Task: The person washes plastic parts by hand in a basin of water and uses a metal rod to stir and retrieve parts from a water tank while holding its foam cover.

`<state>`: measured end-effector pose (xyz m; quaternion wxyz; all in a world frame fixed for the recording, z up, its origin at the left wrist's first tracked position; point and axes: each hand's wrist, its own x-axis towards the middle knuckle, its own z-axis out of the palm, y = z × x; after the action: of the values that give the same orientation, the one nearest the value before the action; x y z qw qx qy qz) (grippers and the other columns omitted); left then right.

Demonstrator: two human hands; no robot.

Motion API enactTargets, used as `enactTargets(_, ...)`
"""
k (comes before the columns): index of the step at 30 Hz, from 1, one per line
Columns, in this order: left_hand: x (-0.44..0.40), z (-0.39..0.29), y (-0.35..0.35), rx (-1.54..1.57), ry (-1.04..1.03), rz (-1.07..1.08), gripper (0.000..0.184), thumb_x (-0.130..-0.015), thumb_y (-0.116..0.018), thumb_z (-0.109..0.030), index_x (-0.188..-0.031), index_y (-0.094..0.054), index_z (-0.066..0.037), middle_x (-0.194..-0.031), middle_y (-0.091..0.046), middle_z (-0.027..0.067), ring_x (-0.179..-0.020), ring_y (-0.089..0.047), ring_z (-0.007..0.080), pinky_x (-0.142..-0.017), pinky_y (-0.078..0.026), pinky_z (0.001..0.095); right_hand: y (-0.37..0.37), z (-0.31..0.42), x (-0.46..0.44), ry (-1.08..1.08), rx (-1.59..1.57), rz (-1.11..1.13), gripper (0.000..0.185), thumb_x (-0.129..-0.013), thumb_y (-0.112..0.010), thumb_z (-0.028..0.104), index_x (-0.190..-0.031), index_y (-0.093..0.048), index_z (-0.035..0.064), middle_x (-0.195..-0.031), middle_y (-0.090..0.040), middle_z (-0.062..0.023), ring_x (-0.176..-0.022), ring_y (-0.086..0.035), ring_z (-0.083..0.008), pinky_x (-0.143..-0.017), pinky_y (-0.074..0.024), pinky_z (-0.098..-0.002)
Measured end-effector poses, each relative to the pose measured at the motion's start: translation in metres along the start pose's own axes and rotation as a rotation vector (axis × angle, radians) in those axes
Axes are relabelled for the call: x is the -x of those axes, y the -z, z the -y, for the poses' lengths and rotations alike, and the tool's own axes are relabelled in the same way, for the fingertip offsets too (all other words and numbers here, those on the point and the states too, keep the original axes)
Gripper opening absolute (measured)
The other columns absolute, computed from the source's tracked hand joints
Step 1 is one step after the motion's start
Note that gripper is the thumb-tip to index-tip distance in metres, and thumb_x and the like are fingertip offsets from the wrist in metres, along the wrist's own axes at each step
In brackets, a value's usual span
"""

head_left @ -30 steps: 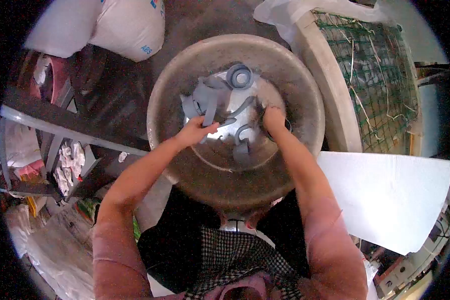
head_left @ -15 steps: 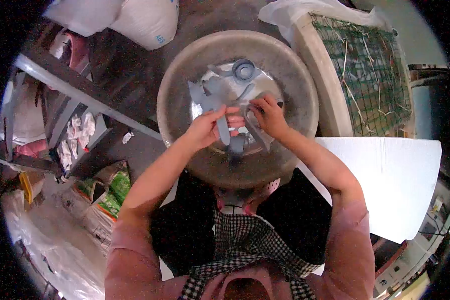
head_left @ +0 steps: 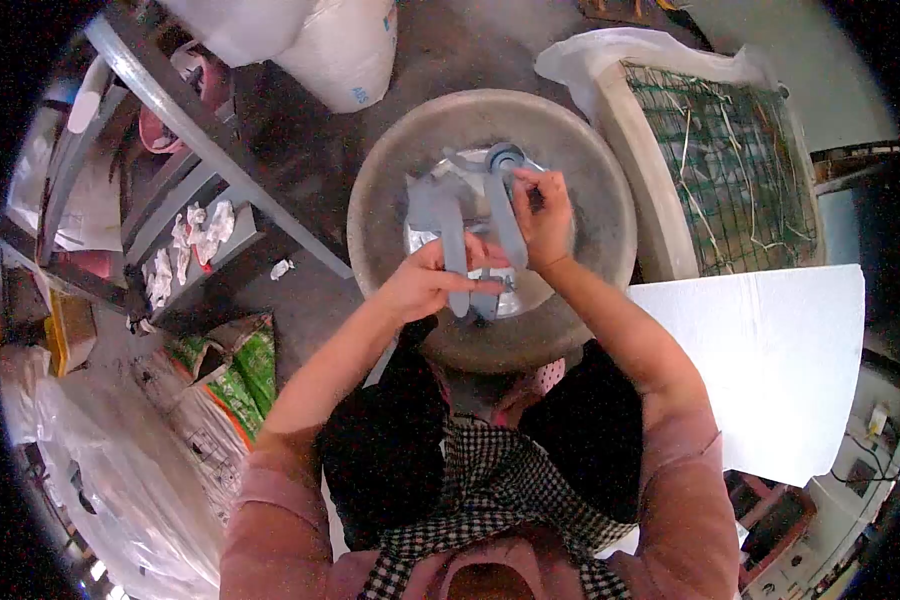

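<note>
Head view, straight down into the tub (head_left: pixel 605 240): half a second ago my right grip (head_left: pixel 547 228) was by a blurred, curved piece slanting toward 5 o'clock; now it has the right strip (head_left: pixel 503 215), straight and pointing nearly at 12. Whether that is the same piece, I cannot tell. My left grip (head_left: pixel 425 283) keeps the left strip (head_left: pixel 453 240), which runs from the heap (head_left: pixel 430 205) at 10 o'clock down toward 7. So the two strips now stand side by side, close to parallel, with a narrow gap between, and I judge that both hands are occupied.

My right fingers are closed in a pinch at the right strip's 3 o'clock edge. My left grip is loosely closed about the left strip, its fingers spread past it toward 3 o'clock, near the right strip's lower end; whether they touch it I cannot make out.

The ring (head_left: pixel 506 157) sits at 12 o'clock, just by the right strip's upper end. A lower piece (head_left: pixel 484 300) lies at 6, beside the left strip's end, so room there is tight. The tub's bare wall gives the most space from 2 to 4 o'clock, right of my wrist. Outside the rim, the netted frame (head_left: pixel 705 180) crowds 2 o'clock, the white board (head_left: pixel 760 370) comes near at 4, my knees (head_left: pixel 585 430) flank 6, and the rail (head_left: pixel 215 145) slants in toward 9.
</note>
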<state>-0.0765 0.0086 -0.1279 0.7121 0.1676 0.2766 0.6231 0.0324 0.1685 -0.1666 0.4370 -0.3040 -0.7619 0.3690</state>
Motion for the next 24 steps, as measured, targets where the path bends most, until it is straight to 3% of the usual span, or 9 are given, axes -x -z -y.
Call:
enactTargets(4, 0.002, -0.005, -0.003, 0.023, -0.030, 0.044, 0.049, -0.068, -0.051, 0.015, -0.113, -0.048, -0.004, -0.120, -0.050, 0.0135, -0.119, -0.045, 0.0291, -0.097, -0.040, 0.0530, -0.009, 0.001, 0.003, 0.056, 0.035, 0.063, 0.017, -0.080, -0.062, 0.004, -0.097, -0.062, 0.0073, -0.083, -0.055, -0.0072, -0.075, -0.053, -0.0174, -0.071, -0.0435, -0.0285)
enactTargets(7, 0.000, -0.007, -0.001, 0.081, -0.063, 0.113, 0.058, -0.066, -0.049, 0.013, -0.121, -0.042, -0.004, -0.123, -0.048, 0.0164, -0.120, -0.045, 0.0320, -0.098, -0.038, 0.0556, -0.018, -0.001, 0.007, 0.005, -0.022, 0.045, 0.019, -0.078, -0.061, 0.004, -0.097, -0.061, 0.0089, -0.082, -0.052, -0.0101, -0.073, -0.054, -0.0251, -0.066, -0.0448, -0.0335)
enactTargets(13, 0.001, -0.003, 0.008, 0.214, -0.064, 0.105, 0.051, -0.069, -0.046, 0.012, -0.117, -0.041, -0.004, -0.126, -0.046, 0.0205, -0.122, -0.041, 0.0379, -0.098, -0.036, 0.0583, -0.034, -0.011, 0.014, -0.075, -0.065, 0.008, 0.020, -0.077, -0.062, 0.005, -0.097, -0.062, 0.0102, -0.081, -0.051, -0.0087, -0.074, -0.053, -0.0230, -0.066, -0.0446, -0.0326)
enactTargets(20, -0.006, -0.009, 0.002, 0.356, -0.088, 0.058, 0.036, -0.075, -0.051, 0.005, -0.109, -0.045, -0.004, -0.125, -0.047, 0.0202, -0.122, -0.042, 0.0373, -0.097, -0.036, 0.0601, -0.036, -0.008, 0.019, -0.059, 0.002, 0.076, 0.021, -0.077, -0.062, 0.005, -0.098, -0.061, 0.0101, -0.086, -0.051, -0.0089, -0.077, -0.054, -0.0234, -0.070, -0.0461, -0.0332)
enactTargets(22, -0.006, -0.008, -0.001, 0.432, -0.117, 0.020, 0.024, -0.079, -0.053, 0.001, -0.102, -0.050, -0.004, -0.112, -0.054, 0.0164, -0.109, -0.051, 0.0317, -0.090, -0.044, 0.0501, -0.034, -0.011, 0.020, -0.017, 0.028, 0.115, 0.021, -0.077, -0.062, 0.005, -0.098, -0.061, 0.0102, -0.089, -0.052, -0.0092, -0.079, -0.055, -0.0232, -0.071, -0.0468, -0.0338)
enactTargets(23, -0.005, -0.005, 0.008, 0.438, -0.109, 0.020, 0.024, -0.079, -0.053, 0.001, -0.102, -0.050, -0.004, -0.112, -0.054, 0.0164, -0.109, -0.051, 0.0317, -0.090, -0.044, 0.0501, -0.032, -0.015, 0.020, 0.052, 0.001, 0.272, 0.021, -0.078, -0.061, 0.005, -0.098, -0.061, 0.0097, -0.093, -0.053, -0.0099, -0.082, -0.056, -0.0248, -0.072, -0.0478, -0.0355)
enactTargets(24, -0.003, -0.002, 0.025, 0.376, -0.089, -0.104, 0.019, -0.080, -0.054, -0.002, -0.099, -0.051, -0.004, -0.101, -0.054, 0.0132, -0.096, -0.053, 0.0273, -0.080, -0.046, 0.0424, -0.029, -0.019, 0.019, 0.119, -0.026, 0.428, 0.020, -0.079, -0.060, 0.006, -0.099, -0.062, 0.0093, -0.097, -0.053, -0.0107, -0.086, -0.057, -0.0263, -0.073, -0.0488, -0.0373)
